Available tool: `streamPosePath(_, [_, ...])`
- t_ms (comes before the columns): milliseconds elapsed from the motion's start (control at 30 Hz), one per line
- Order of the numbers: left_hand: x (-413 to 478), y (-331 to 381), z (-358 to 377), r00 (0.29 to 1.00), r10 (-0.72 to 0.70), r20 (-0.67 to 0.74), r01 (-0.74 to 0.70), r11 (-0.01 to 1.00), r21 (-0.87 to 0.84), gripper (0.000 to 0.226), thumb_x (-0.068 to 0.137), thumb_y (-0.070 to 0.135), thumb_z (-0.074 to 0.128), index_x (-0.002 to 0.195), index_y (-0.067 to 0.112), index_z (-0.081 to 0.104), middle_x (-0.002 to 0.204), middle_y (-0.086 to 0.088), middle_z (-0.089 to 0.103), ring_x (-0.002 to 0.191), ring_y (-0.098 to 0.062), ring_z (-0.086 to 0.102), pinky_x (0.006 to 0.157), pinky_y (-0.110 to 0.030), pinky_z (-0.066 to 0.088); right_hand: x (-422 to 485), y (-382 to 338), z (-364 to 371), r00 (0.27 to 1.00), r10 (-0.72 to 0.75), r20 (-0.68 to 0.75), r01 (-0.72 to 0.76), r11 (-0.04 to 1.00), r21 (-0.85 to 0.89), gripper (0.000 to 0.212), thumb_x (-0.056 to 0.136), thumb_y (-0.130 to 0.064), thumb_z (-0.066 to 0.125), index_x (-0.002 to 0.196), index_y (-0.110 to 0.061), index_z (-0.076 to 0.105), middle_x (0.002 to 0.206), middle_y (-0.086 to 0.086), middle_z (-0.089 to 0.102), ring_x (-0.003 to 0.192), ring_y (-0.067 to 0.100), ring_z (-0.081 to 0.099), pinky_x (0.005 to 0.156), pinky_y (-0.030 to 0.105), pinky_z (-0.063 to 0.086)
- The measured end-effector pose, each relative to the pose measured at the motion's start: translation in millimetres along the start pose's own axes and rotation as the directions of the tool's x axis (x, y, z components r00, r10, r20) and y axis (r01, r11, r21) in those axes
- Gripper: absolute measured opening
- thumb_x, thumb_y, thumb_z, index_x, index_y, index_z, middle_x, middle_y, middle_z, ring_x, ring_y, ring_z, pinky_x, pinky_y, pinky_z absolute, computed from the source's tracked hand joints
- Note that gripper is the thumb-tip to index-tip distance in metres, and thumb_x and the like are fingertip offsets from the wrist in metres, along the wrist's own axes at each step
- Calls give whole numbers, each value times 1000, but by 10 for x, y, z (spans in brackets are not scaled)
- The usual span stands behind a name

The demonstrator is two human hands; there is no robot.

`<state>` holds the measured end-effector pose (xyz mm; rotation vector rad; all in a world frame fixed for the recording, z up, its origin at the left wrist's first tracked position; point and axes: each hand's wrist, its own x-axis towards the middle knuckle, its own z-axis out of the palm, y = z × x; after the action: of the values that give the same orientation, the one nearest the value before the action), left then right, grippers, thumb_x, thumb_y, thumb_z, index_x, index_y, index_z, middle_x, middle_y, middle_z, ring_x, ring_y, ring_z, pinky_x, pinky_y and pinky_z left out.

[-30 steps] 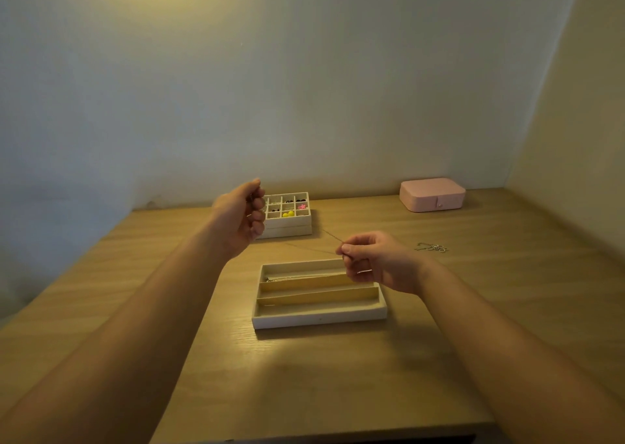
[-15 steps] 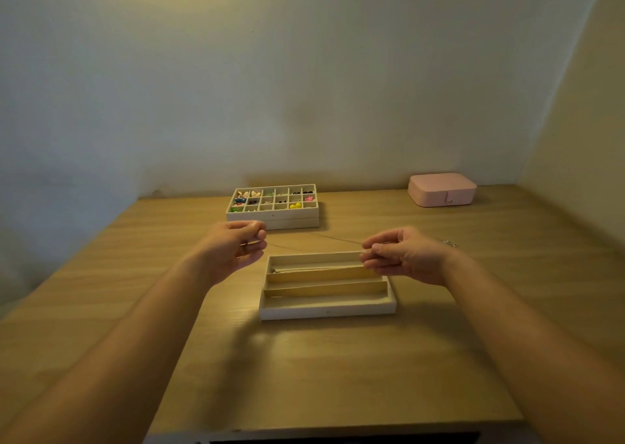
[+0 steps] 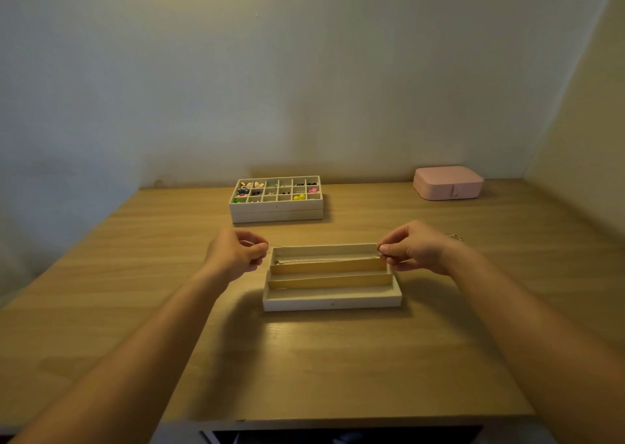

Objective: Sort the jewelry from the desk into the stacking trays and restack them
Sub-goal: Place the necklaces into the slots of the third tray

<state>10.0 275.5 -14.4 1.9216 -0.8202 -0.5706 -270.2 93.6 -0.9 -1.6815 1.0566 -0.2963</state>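
Hands: your left hand (image 3: 236, 256) and right hand (image 3: 417, 249) each pinch one end of a thin silver chain necklace (image 3: 328, 258) between thumb and fingertips, with the other fingers curled in.
Necklace: it is drawn out almost straight from left to right, low over the far slot; the line is faint, so you cannot tell whether it touches the slot floor.
Tray: the white tray with three long slots (image 3: 331, 303) sits on the wooden worktop (image 3: 304, 359), its long side facing you.
Axis: chain and slot run parallel, and each hand sits just outside one short end of the tray, so neither is nearer.
Next move: probably lower both ends together and let go; keep them level so no loop falls over the divider.
Behind: a stacked white grid tray (image 3: 275, 213) holding small coloured pieces.
Far right: a closed pink case (image 3: 448, 183).
Left to sort: a small chain (image 3: 455, 237) lies just beyond your right wrist.
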Motion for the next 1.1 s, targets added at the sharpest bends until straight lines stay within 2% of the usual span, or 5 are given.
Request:
streamPosePath(533, [-44,60,59,977,215,8,-210,947,244,5,86,17,78,88,18,73,80,-2,72,73,-17,68,58,-28,56,129,-32,167,998,27,-58,-50,883,-467,5,83,-2,74,85,-3,78,70,7,63,57,16,49,48,24,44])
streamPosePath(600, [-40,62,59,972,235,15,-229,930,288,6,86,19,79,86,22,74,80,1,72,74,-16,68,63,-31,57,165,-18,204,995,5,-95,-56,839,-542,3,81,-7,78,83,-6,79,66,3,64,56,17,53,50,25,44])
streamPosePath(767, [-49,82,62,956,291,35,-281,880,383,12,85,22,80,83,30,71,83,9,69,81,-10,65,71,-32,57,216,23,316,986,-39,-163,-86,717,-692,13,79,-17,79,91,-9,80,90,8,77,89,24,72,81,37,61])
streamPosePath(967, [-41,137,103,945,320,61,-313,839,446,14,84,25,80,81,34,70,81,12,68,80,-9,64,72,-36,58,216,25,395,970,-75,-233,-119,689,-715,14,82,-13,75,95,-9,76,93,10,74,91,28,69,71,31,54])
streamPosePath(1100, [-28,155,150,944,313,104,-326,841,432,17,84,18,80,78,30,70,79,9,68,79,-11,65,64,-27,51,206,14,413,963,-92,-253,-128,669,-732,11,83,-12,74,95,-9,74,94,11,73,92,30,69,68,30,47])
